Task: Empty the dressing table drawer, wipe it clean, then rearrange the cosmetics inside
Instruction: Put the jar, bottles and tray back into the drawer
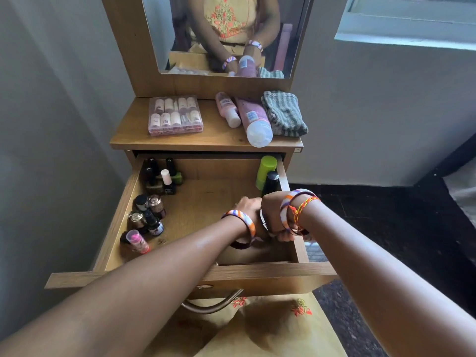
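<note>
The wooden drawer (195,273) of the dressing table is pulled out. Both my hands are inside it near the front right corner. My right hand (277,215) curls its fingers around a dark bottle (264,221) with a white band. My left hand (247,206) meets it from the left, knuckles up, fingers curled on the same bottle. Most of the bottle is hidden by my hands. Several nail polish bottles (159,176) stand at the drawer's back left, and more small bottles (146,215) cluster along the left wall. A green-capped bottle (266,167) and a black bottle (271,182) stand at the back right.
On the table top lie a clear case of small bottles (175,115), two pink bottles (253,119) on their sides and a folded striped cloth (284,113). A mirror (224,34) rises behind. The drawer's metal handle (213,305) hangs over my lap. A wall is close on the left.
</note>
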The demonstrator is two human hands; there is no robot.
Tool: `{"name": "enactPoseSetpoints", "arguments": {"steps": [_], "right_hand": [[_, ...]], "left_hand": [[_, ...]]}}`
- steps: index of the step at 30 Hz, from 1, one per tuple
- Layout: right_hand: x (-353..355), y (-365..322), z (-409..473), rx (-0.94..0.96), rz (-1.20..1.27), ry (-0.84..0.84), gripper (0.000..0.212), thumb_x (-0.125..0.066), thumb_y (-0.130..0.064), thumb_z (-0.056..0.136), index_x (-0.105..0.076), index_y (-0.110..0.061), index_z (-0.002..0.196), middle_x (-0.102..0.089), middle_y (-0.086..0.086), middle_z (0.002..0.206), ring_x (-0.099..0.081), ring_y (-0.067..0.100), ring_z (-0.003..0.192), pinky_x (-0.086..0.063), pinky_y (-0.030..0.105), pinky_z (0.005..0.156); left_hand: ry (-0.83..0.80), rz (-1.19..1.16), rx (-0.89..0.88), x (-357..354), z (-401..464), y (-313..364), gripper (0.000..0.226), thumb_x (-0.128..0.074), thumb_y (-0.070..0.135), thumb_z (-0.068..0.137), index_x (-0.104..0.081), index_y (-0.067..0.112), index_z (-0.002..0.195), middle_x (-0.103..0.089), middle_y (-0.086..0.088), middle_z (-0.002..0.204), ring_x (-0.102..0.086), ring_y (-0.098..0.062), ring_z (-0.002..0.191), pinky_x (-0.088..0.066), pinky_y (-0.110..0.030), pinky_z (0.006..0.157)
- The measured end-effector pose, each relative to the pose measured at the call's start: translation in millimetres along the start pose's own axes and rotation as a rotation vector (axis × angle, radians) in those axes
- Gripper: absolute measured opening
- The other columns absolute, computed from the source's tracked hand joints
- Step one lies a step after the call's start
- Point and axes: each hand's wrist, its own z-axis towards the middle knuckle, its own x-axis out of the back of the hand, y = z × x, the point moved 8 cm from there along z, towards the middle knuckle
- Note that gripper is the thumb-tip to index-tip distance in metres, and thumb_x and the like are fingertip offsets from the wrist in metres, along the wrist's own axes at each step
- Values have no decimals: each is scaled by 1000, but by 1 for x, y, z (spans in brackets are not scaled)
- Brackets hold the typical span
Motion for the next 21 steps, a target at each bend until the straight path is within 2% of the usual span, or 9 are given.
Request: {"name": "enactPoseSetpoints", "arguments": {"steps": [2,5,7,8,9,11,14,18,21], "right_hand": [[5,-2,-2,27,42,-12,13,-64,-8,81,-63,-5,68,-54,3,55,-52,16,46,-45,22,52],[36,-2,-10,59,130,120,8,-62,-8,81,-70,-8,83,-53,-1,53,-45,2,26,-39,11,36],[67,5,-16,55,195,315,13,-61,-15,81,-67,-17,69,-54,-2,50,-41,2,23,-29,7,28],[83,11,-20,42,262,414,17,-62,-19,81,-65,-18,64,-55,-3,51,-43,3,28,-29,7,28],[99,17,-27,28,346,514,18,-64,-23,81,-63,-19,63,-56,-3,55,-45,5,37,-29,8,30],[128,28,-41,-1,518,749,13,-66,-29,81,-68,-19,72,-59,-2,69,-52,10,59,-33,12,41],[145,45,-52,-116,699,1000,19,-62,-28,84,-71,-13,91,-68,7,98,-61,23,95,-41,21,72],[141,41,-44,-163,707,1048,19,-59,-29,84,-69,-17,95,-67,11,106,-60,29,104,-46,30,84],[136,31,-35,-142,673,1019,19,-57,-31,83,-70,-20,91,-68,11,103,-61,30,100,-47,30,82]], "left_hand": [[8,-22,26,5,3,-6,57,-81,24,66,-58,7,116,-62,-14,118,-57,-33,114,-47,-37,95],[43,-76,19,30,2,-4,38,-81,18,68,-66,3,100,-69,-14,106,-64,-29,101,-46,-26,77],[197,-162,-39,71,-2,6,19,-73,9,74,-69,1,92,-71,-16,99,-64,-25,87,-42,-20,62],[309,-237,-56,95,-7,9,14,-66,3,77,-70,1,91,-71,-17,97,-62,-22,79,-41,-16,57],[425,-332,-53,117,-12,9,14,-61,1,79,-70,1,91,-72,-18,95,-60,-20,75,-44,-17,58],[654,-467,-19,154,-24,3,13,-60,4,80,-68,8,89,-72,-14,93,-66,-25,76,-55,-27,70],[764,-500,40,181,-25,-5,8,-61,10,81,-61,15,87,-68,-8,92,-67,-29,88,-56,-37,81],[820,-320,142,204,-11,-22,23,-56,16,87,-62,9,108,-66,-13,115,-58,-31,110,-47,-33,90],[697,-180,149,209,9,-26,37,-58,22,83,-58,13,119,-61,-16,124,-54,-33,117,-43,-32,93]]}}
